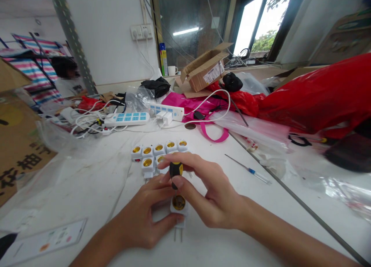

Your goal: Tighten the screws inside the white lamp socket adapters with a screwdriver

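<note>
My left hand (147, 216) grips a white plug-in lamp socket (179, 210) by its sides, its brass-coloured screw opening facing up and two metal prongs pointing toward me. In my right hand (208, 186) is a short black and yellow screwdriver (175, 172), pinched between thumb and fingers. It stands nearly upright over the socket, its shaft reaching down to the opening; the exact spot of the tip is hard to make out. Just beyond my hands stand several similar white lamp sockets (148, 163) in two rows, partly hidden by my right fingers.
A thin screwdriver with a clear and blue handle (252, 171) lies to the right. Power strips (127, 119) with tangled cables sit at the back, near a pink bag (185, 101) and an open cardboard box (203, 72). A person (69, 79) is at the far left.
</note>
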Demonstrator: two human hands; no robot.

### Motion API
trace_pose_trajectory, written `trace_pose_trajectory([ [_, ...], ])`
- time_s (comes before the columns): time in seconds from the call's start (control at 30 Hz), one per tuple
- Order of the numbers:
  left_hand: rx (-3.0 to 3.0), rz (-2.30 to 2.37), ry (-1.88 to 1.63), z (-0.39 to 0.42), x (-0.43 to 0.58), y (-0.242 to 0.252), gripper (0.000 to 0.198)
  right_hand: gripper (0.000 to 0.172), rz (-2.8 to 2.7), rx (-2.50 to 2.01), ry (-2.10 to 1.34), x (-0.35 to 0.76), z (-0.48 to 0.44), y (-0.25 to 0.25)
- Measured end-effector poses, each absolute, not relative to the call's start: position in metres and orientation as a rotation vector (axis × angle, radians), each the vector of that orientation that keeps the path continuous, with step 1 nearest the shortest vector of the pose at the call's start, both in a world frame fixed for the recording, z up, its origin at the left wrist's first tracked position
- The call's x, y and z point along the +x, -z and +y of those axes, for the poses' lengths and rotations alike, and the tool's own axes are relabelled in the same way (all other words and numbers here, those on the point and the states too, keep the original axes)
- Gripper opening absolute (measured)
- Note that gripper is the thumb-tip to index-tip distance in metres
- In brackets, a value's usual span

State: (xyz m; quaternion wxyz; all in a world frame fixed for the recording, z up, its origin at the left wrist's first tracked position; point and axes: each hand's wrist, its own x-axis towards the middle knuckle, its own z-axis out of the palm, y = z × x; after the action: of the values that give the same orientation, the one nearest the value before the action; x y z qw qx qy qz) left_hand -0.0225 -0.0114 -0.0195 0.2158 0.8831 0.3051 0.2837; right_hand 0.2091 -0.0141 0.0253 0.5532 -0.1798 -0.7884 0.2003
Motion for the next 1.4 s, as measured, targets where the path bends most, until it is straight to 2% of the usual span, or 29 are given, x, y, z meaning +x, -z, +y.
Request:
trace_pose_trajectory([
  [0.1, 2.432, 0.84, -0.835, -0.0111, -0.023, 0.0208, 0.043, 0.044, -1.83, -0.382, -0.412, 0.2077, -0.0137, -0.024],
  [0.2, 2.429, 0.824, -0.797, -0.0107, -0.0231, 0.0206, 0.038, 0.041, -1.771, -0.402, -0.361, 0.2063, -0.0134, -0.0239],
  [0.37, 2.443, 0.838, -0.777, -0.0106, -0.0222, 0.019, 0.04, 0.045, -1.822, -0.423, -0.408, 0.2069, -0.0142, -0.0247],
  [0.53, 2.408, 0.817, -0.761, -0.0108, -0.0201, 0.0157, 0.031, 0.042, -1.772, -0.415, -0.362, 0.2063, -0.0131, -0.0247],
  [0.6, 2.421, 0.834, -0.729, -0.0109, -0.02, 0.015, 0.031, 0.046, -1.792, -0.406, -0.397, 0.206, -0.0129, -0.0253],
  [0.8, 2.418, 0.819, -0.779, -0.0106, -0.0224, 0.0183, 0.036, 0.036, -1.759, -0.405, -0.384, 0.2059, -0.0147, -0.0257],
  [0.97, 2.411, 0.84, -0.773, -0.0102, -0.0248, 0.022, 0.047, 0.042, -1.796, -0.475, -0.481, 0.2073, -0.0156, -0.023],
  [1.1, 2.401, 0.823, -0.828, -0.0106, -0.0232, 0.0201, 0.036, 0.044, -1.751, -0.424, -0.346, 0.2061, -0.012, -0.0197],
  [1.17, 2.424, 0.811, -0.798, -0.0105, -0.0222, 0.0185, 0.036, 0.041, -1.745, -0.432, -0.353, 0.2057, -0.0118, -0.0199],
  [1.27, 2.438, 0.781, -0.765, -0.0101, -0.021, 0.0177, 0.038, 0.048, -1.783, -0.408, -0.403, 0.2062, -0.0123, -0.0212],
  [1.4, 2.424, 0.775, -0.83, -0.0096, -0.0217, 0.0208, 0.036, 0.043, -1.781, -0.38, -0.364, 0.2062, -0.0126, -0.0213],
])
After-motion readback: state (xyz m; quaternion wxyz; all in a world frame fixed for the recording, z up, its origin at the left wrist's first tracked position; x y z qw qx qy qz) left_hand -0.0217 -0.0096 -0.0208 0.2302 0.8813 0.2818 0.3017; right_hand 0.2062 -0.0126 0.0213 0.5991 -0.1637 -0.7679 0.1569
